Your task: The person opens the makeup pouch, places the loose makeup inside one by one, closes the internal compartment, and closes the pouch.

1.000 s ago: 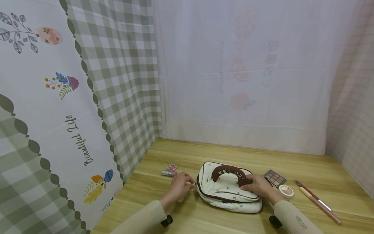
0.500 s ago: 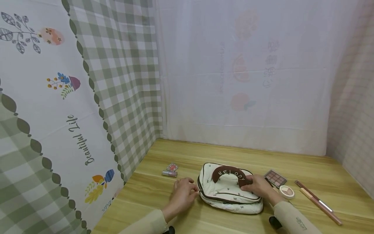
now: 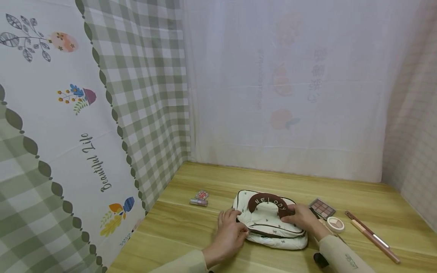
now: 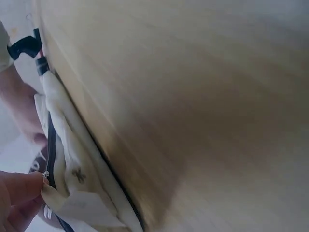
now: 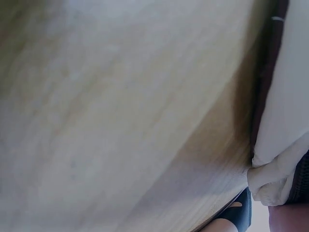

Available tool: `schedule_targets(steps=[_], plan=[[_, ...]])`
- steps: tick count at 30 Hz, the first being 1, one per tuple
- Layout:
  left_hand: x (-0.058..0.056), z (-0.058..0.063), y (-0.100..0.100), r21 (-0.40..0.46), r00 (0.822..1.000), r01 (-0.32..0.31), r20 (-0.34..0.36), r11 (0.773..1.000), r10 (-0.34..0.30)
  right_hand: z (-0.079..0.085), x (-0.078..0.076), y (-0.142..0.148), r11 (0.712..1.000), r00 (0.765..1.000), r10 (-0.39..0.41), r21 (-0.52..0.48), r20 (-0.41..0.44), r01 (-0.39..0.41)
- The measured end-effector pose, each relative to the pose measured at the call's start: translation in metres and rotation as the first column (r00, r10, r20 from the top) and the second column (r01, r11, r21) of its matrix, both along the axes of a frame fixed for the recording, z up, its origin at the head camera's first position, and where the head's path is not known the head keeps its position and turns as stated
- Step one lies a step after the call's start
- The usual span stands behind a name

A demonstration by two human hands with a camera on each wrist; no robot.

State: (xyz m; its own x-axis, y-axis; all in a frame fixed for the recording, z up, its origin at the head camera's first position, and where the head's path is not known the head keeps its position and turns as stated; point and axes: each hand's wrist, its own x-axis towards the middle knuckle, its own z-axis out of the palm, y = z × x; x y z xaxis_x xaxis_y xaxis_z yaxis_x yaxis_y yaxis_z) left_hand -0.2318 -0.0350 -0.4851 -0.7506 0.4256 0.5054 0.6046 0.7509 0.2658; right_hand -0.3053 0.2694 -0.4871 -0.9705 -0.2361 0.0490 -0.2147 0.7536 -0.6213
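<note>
A white makeup bag (image 3: 266,220) with small dark bow prints and dark zipper trim lies on the table. Its brown curved handle (image 3: 264,198) reads MELODY. At the bag's front left corner, my left hand (image 3: 228,233) pinches the zipper pull (image 4: 46,175) between thumb and finger, as the left wrist view shows close up. The front seam bulges open to the right of that hand. My right hand (image 3: 302,218) grips the right end of the handle, thumb in front. In the right wrist view only the bag's side (image 5: 285,96) and a bit of that hand show.
Left of the bag lie a lip gloss tube (image 3: 198,202) and a small clear case with red (image 3: 202,195). To the right are an eyeshadow palette (image 3: 322,208), a round three-pan compact (image 3: 335,224) and slim makeup pencils or brushes (image 3: 373,237). Cloth curtains enclose the wooden table (image 3: 170,223).
My left hand has come from beside the bag's left end to its front left corner, drawing the zipper pull round with it. The right hand stays on the handle.
</note>
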Motion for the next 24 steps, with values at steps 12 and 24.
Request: schedule_targets(steps=[12,24], plan=[[-0.007,-0.006,0.054,-0.112,0.997,0.008,-0.071,0.994,-0.016,-0.002,0.001,0.000,0.999,1.000,0.013,-0.030,-0.006,-0.013],[-0.008,-0.009,0.077,-0.226,0.994,-0.005,-0.110,0.974,-0.021,-0.002,0.000,0.000,0.999,0.999,0.030,-0.028,-0.032,-0.031]])
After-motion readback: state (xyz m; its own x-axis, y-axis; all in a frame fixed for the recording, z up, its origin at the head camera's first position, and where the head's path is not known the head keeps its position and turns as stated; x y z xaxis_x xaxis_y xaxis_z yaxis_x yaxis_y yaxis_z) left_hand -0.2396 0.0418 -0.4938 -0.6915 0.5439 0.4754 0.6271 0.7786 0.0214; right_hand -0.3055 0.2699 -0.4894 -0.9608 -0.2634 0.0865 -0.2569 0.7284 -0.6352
